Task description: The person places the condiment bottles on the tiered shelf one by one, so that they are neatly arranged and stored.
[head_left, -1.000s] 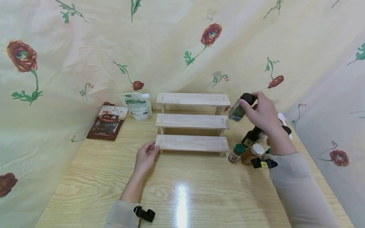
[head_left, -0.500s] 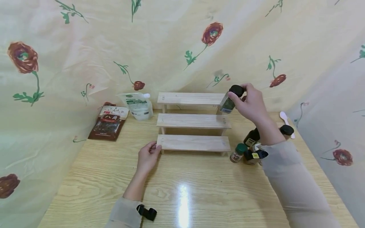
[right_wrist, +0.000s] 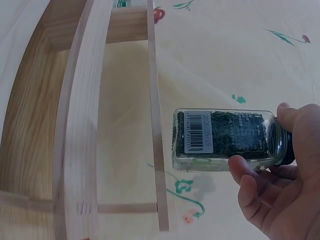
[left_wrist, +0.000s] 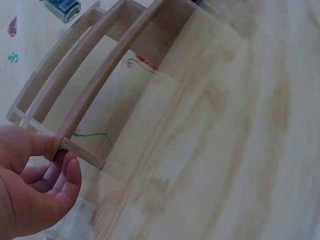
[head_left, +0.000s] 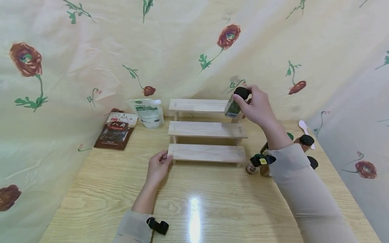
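Note:
A three-tier wooden shelf (head_left: 208, 129) stands against the back of the table. My left hand (head_left: 158, 167) pinches the left end of its lowest step between thumb and fingers, as the left wrist view also shows. My right hand (head_left: 256, 105) grips a glass spice jar (right_wrist: 222, 137) near its black cap. Dark green dried leaves fill the jar, and a barcode label faces the right wrist camera. In the head view the jar is tilted and overlaps the right end of the top step; the right wrist view shows it apart from the wood.
Left of the shelf stand a white spouted pouch (head_left: 149, 113) and a brown spice packet (head_left: 117, 130). Under my right forearm, several seasoning bottles are partly hidden, among them a black-capped jar (head_left: 305, 141). A white spoon (head_left: 304, 127) lies behind them.
My right hand has carried the spice jar left and up, from beside the shelf to its top step's right end. My left hand keeps its hold on the lowest step.

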Tool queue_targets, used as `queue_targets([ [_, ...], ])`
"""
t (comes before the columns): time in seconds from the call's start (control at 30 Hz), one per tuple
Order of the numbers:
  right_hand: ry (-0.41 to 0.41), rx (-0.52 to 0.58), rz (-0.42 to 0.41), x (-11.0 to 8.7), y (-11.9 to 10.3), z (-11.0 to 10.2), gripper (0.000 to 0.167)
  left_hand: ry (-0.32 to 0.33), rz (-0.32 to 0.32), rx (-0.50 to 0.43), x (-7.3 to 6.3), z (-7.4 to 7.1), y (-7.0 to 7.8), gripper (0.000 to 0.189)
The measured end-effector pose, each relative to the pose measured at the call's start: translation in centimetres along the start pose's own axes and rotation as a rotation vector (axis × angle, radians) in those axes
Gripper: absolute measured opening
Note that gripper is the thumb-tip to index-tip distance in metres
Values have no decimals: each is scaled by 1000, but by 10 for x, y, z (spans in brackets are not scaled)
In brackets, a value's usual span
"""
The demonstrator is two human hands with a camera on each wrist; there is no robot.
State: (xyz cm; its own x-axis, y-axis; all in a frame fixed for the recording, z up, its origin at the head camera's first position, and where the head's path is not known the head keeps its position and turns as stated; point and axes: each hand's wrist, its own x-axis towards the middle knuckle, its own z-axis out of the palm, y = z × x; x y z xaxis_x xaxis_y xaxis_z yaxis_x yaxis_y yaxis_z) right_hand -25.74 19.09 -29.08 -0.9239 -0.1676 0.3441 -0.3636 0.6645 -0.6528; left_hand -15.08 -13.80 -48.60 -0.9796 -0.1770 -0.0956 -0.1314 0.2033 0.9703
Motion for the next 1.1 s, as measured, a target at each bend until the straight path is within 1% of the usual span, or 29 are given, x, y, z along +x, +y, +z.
queue_targets([
  [0.1, -6, 22, -8, 4, -4, 4, 57, -8, -27, -72, 1, 1, 1, 37],
  [0.2, -3, 31, -15, 9, -8, 8, 56, -13, -35, -127, 2, 2, 1, 36],
  [0.47, 36, 14, -8, 20, -15, 20, 57, -23, -47, -152, 2, 2, 1, 37],
  [0.7, 38, 32, -10, 29, -18, 35, 52, -23, -60, -181, 2, 1, 0, 39],
  [0.87, 39, 27, -2, 36, -22, 44, 54, -26, -62, -203, 2, 1, -1, 39],
  [1.0, 37, 26, -12, 42, -26, 51, 54, -31, -57, -214, 2, 1, -1, 37],
  [1.1, 38, 22, -43, 46, -30, 57, 53, -31, -67, -222, 4, 1, -1, 37],
])
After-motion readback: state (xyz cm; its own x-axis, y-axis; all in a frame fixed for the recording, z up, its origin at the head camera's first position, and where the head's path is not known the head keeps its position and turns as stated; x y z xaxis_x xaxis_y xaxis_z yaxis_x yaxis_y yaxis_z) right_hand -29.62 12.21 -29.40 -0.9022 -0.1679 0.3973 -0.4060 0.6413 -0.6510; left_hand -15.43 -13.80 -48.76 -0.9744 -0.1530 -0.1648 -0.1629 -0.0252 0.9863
